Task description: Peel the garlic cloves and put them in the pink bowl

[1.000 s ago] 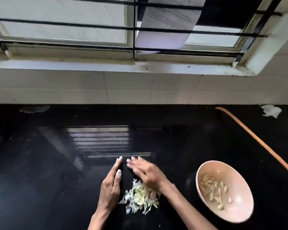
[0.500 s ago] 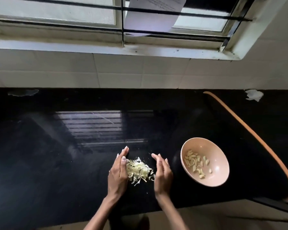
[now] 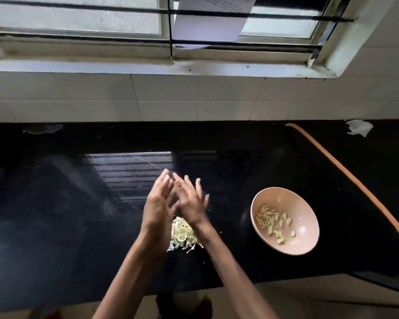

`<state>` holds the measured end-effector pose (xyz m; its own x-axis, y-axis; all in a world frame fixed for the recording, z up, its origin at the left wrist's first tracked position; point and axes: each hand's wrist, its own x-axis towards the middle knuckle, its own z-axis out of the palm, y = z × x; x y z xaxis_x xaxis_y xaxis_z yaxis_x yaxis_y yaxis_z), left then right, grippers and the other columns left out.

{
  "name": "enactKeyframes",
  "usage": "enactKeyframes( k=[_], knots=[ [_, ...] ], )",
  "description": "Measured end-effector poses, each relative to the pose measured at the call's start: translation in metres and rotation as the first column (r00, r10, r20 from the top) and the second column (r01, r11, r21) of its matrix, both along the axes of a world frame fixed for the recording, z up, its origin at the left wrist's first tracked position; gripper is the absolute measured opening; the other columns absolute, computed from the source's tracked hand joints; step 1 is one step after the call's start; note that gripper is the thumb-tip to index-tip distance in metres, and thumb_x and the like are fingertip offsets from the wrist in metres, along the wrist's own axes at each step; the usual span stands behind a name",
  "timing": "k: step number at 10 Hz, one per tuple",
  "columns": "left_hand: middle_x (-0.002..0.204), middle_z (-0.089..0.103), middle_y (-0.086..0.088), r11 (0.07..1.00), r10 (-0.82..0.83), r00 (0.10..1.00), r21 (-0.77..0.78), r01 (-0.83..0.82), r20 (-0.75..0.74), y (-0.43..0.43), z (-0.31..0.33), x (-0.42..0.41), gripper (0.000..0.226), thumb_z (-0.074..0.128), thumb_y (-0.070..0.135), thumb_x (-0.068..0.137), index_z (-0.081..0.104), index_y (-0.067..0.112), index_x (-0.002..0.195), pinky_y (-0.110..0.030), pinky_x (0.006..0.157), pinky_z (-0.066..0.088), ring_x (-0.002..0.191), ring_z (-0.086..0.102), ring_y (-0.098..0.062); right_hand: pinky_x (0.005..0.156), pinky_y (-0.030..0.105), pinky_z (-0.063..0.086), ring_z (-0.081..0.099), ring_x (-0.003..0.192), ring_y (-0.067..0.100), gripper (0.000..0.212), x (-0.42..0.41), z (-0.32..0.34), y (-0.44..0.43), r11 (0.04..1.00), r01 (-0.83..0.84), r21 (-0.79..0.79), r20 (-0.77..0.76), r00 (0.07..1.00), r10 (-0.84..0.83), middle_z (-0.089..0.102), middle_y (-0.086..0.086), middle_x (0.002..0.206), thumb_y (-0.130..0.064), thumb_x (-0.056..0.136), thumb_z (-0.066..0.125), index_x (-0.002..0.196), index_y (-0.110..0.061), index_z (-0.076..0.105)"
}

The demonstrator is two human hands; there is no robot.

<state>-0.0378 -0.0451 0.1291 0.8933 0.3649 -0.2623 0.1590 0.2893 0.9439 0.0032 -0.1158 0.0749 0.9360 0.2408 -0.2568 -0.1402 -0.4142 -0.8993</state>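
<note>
Okay, your left hand (image 3: 158,203) and right hand (image 3: 190,203) are raised above the glossy black stone counter (image 3: 55,215). Palms face each other, fingers straight and splayed; motion blur, so I can't tell if they touch. Neither hand has hold of anything visible. Under them on the counter lies the pale heap of papery garlic skins (image 3: 182,236). The round pink bowl (image 3: 304,217) stands to the right, apart from the heap, with the peeled pale-yellow garlic cloves (image 3: 271,221) loose inside. A crumpled white scrap (image 3: 358,127) lies at the counter's far right back edge.
</note>
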Motion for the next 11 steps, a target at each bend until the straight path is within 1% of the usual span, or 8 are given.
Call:
enactKeyframes(
  k=[2,4,6,7,8,9,10,11],
  knots=[
    [0.162,0.000,0.032,0.586,-0.353,0.926,0.803,0.109,0.132,-0.009,-0.072,-0.013,0.051,0.015,0.054,0.103,0.007,0.050,0.153,-0.049,0.125,-0.002,0.152,-0.005,-0.002,0.119,0.035,0.026,0.036,0.140,0.004,0.053,-0.023,0.074,-0.005,0.722,0.235,0.651,-0.358,0.933,0.020,0.039,-0.016,0.152,-0.053,0.104,0.030,0.152,-0.031,0.036],
    [0.160,0.034,-0.002,0.933,-0.209,0.977,0.304,0.190,0.031,0.002,-0.037,-0.025,0.056,0.038,0.049,0.094,0.041,0.031,0.146,-0.045,0.125,0.017,0.152,0.021,-0.014,0.124,0.035,0.015,0.031,0.144,-0.002,0.045,-0.040,0.082,-0.008,0.930,-0.076,0.361,0.401,0.912,-0.081,0.046,-0.014,0.152,-0.027,0.101,0.040,0.145,-0.025,0.049],
    [0.149,0.050,-0.013,0.936,-0.055,0.944,-0.313,0.162,0.326,-0.012,0.050,-0.078,0.058,0.051,0.036,0.094,0.044,0.014,0.147,-0.048,0.114,0.039,0.137,0.049,-0.028,0.120,0.044,-0.015,0.012,0.151,0.001,0.056,-0.047,0.029,-0.030,0.996,-0.077,-0.055,0.447,0.890,0.093,0.038,-0.021,0.155,-0.058,0.096,0.021,0.142,-0.042,0.050],
    [0.149,0.051,0.001,0.983,-0.073,0.863,0.182,-0.022,0.500,-0.029,0.054,-0.106,0.050,0.038,0.029,0.095,0.052,0.017,0.142,-0.047,0.113,0.039,0.141,0.044,-0.020,0.124,0.043,0.004,0.030,0.143,-0.003,0.059,-0.072,0.041,-0.053,0.985,0.072,0.155,0.254,0.961,-0.110,0.052,-0.022,0.144,-0.061,0.094,0.025,0.124,-0.035,0.069],
    [0.162,0.031,0.001,0.689,-0.398,0.795,0.722,-0.071,0.458,-0.059,0.028,-0.126,0.048,0.030,0.044,0.104,0.040,0.029,0.149,-0.046,0.123,0.012,0.150,0.026,-0.027,0.117,0.047,0.033,0.056,0.127,0.007,0.055,-0.122,0.072,-0.062,0.728,0.112,0.676,-0.228,0.972,0.062,0.060,-0.012,0.138,-0.057,0.100,0.022,0.129,-0.032,0.061],
    [0.166,0.015,-0.009,0.208,-0.714,0.646,0.963,-0.169,0.268,-0.046,-0.024,-0.136,0.058,0.011,0.048,0.106,0.019,0.023,0.158,-0.048,0.124,0.004,0.152,0.018,-0.034,0.112,0.040,0.040,0.060,0.125,0.021,0.073,-0.168,0.089,-0.079,0.671,0.127,0.731,-0.233,0.970,0.071,0.065,0.002,0.134,-0.069,0.087,0.043,0.141,-0.021,0.051],
    [0.167,0.009,-0.006,0.011,-0.566,0.821,0.996,-0.088,0.078,-0.020,-0.048,-0.146,0.066,0.013,0.056,0.104,0.019,0.019,0.158,-0.055,0.123,0.001,0.154,0.008,-0.029,0.116,0.043,0.033,0.053,0.133,0.010,0.079,-0.216,0.112,-0.105,0.671,0.068,0.738,-0.046,0.998,-0.050,0.061,-0.012,0.139,-0.076,0.068,0.066,0.136,-0.036,0.058],
    [0.165,-0.009,-0.006,0.244,-0.256,0.967,0.968,0.060,0.004,-0.014,-0.057,-0.168,0.073,0.015,0.061,0.097,0.018,0.020,0.158,-0.060,0.122,-0.003,0.151,-0.020,-0.026,0.115,0.034,0.035,0.044,0.137,0.000,0.053,-0.254,0.116,-0.109,0.819,0.012,0.573,0.318,0.918,-0.235,0.054,-0.018,0.144,-0.057,0.090,0.051,0.138,-0.034,0.057]
  ],
)
